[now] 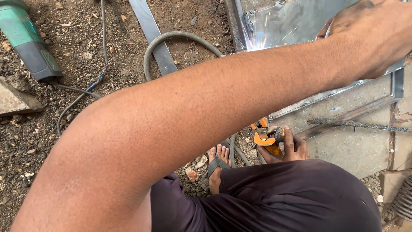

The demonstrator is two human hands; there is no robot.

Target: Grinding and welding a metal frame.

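Dirt ground, orange electrode holder in right hand

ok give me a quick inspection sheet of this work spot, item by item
surface: bare gravelly dirt ground, with concrete slabs at the right
job's things: shiny sheet-metal panel in a steel frame, bright spark at its left edge; orange electrode holder
clutter: green and grey angle grinder, flat steel strip, rusty ribbed steel rod, broken stone
grippers: left hand rests flat on the panel; right hand has its grip around the holder
cables: thick grey welding cable looping over the strip; thin grey cord from the grinder
surroundings: sandalled foot, dark trousers
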